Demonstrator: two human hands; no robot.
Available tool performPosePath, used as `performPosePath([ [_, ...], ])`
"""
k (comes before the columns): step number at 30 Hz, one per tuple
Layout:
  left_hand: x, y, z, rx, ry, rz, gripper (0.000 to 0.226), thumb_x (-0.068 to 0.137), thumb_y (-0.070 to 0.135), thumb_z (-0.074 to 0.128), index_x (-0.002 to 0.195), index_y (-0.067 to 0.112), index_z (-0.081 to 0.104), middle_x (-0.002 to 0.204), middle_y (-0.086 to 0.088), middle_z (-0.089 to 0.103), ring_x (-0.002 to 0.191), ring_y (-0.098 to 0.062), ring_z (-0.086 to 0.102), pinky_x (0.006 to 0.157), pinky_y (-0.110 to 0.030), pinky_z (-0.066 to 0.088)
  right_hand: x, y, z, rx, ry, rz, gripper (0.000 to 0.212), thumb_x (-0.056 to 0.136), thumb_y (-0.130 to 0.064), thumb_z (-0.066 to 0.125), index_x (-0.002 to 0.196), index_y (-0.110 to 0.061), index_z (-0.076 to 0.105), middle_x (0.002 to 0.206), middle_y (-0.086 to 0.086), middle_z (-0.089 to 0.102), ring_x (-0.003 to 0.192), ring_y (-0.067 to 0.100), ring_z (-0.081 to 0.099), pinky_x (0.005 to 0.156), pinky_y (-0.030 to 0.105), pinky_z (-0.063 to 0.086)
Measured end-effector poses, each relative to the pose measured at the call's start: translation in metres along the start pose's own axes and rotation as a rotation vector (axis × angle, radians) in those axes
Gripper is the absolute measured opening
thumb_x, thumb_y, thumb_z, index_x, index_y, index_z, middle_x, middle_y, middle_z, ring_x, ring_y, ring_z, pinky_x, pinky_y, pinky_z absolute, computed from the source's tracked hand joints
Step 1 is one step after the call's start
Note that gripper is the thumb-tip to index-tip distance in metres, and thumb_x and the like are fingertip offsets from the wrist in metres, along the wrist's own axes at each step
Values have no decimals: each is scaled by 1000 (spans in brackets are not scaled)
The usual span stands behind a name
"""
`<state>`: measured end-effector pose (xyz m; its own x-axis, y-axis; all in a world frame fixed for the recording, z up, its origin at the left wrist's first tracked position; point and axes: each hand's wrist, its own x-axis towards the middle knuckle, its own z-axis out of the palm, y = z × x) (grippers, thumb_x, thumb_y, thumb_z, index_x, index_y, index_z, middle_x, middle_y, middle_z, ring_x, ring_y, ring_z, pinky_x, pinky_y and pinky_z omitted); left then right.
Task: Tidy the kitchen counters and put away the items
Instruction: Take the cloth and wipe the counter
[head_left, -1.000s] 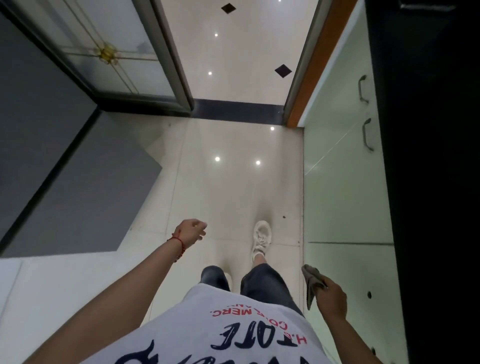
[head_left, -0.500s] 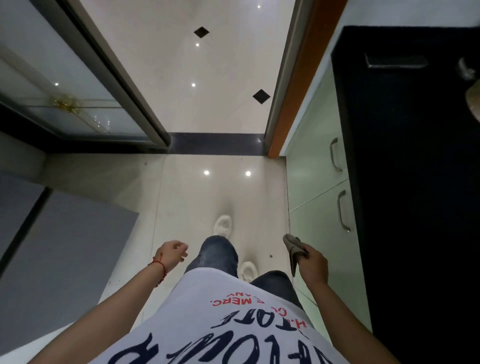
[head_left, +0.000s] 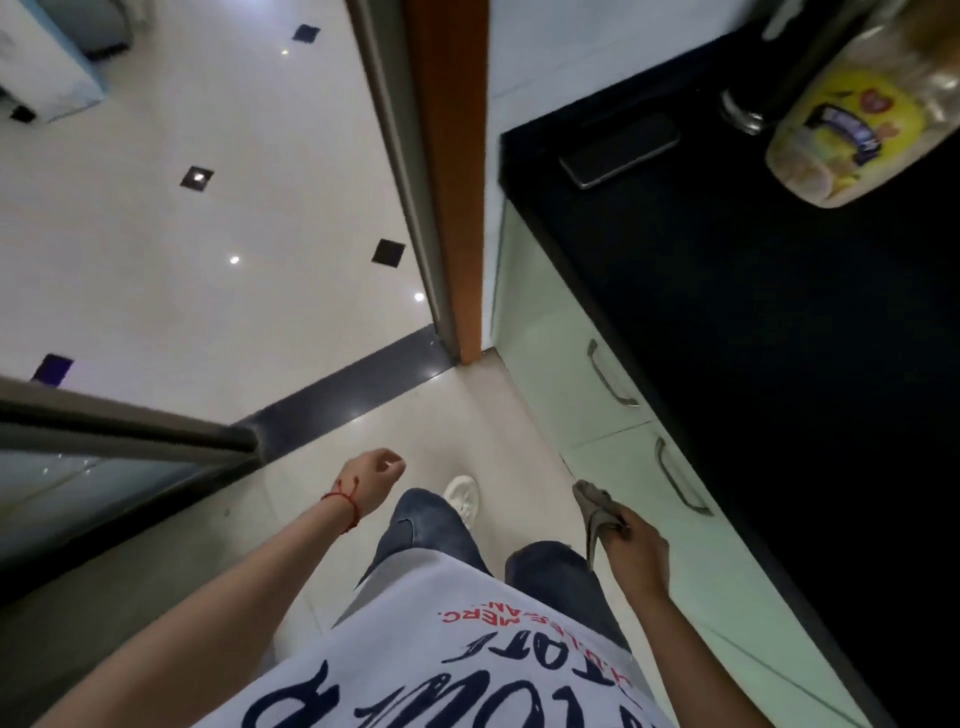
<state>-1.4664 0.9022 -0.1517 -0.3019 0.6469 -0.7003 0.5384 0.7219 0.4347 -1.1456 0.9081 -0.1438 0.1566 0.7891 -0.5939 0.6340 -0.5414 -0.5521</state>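
My right hand (head_left: 636, 551) grips a crumpled grey-brown cloth (head_left: 592, 512), held low beside the pale green cabinet fronts (head_left: 550, 364). My left hand (head_left: 371, 478), with a red thread at the wrist, hangs in front of me with loosely curled fingers and holds nothing. The black kitchen counter (head_left: 753, 322) runs along my right. On it lie a dark phone (head_left: 618, 150) near the corner, a clear jar with a yellow label (head_left: 852, 124) and a steel object (head_left: 743, 109) behind it.
An orange-brown door frame (head_left: 447, 171) stands at the counter's end. A dark threshold strip (head_left: 353, 384) crosses the glossy tiled floor. A glass sliding door with a dark frame (head_left: 119, 431) is on my left. Cabinet handles (head_left: 610, 382) project from the fronts.
The view has swung right and forward, bringing the counter's phone and jar into sight. I have stepped toward the doorway. My right hand still grips the cloth; my left hand stays loosely curled.
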Motion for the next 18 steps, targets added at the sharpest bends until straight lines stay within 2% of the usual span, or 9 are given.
performPosePath([
  [3,26,37,-6,123,-61,108,30,92,26,46,110,8,62,109,-15,66,99,-29,62,92,-38,50,-8,-1,-2,86,78,72,35,88,-11,47,116,-24,65,118,-4,67,110,18,61,85,21,42],
  [6,38,66,4,201,-132,155,29,93,24,46,111,6,62,108,-15,66,99,-30,61,92,-38,49,-16,9,-5,118,155,159,35,86,-11,49,110,-28,66,112,-4,71,101,18,65,78,24,46],
  [10,44,97,28,267,-223,192,28,94,19,44,107,2,62,105,-20,67,96,-33,62,93,-42,50,-29,21,-19,210,240,266,36,84,-10,47,108,-27,67,110,-5,71,100,20,64,76,27,47],
  [13,39,124,47,358,-268,289,26,93,19,43,106,6,62,109,-16,66,92,-27,60,86,-36,49,-33,28,-35,280,279,301,34,83,-9,50,108,-24,68,107,-1,72,94,21,65,77,29,50],
  [15,27,149,57,481,-297,423,28,92,29,47,110,12,62,112,-8,65,92,-21,58,81,-28,44,-34,26,-52,350,264,282,35,82,-8,52,108,-25,68,98,-6,74,81,14,65,70,23,50],
  [17,12,179,66,514,-305,586,37,88,42,50,111,16,62,111,-4,67,92,-17,61,84,-27,48,-38,18,-76,413,241,204,36,79,-4,55,99,-30,71,77,-18,72,65,4,61,59,12,46],
  [18,2,196,70,495,-294,674,45,84,49,48,109,16,63,107,-3,69,87,-14,61,84,-29,51,-39,13,-88,433,230,161,39,77,0,55,92,-32,71,66,-17,69,59,3,58,55,11,44],
])
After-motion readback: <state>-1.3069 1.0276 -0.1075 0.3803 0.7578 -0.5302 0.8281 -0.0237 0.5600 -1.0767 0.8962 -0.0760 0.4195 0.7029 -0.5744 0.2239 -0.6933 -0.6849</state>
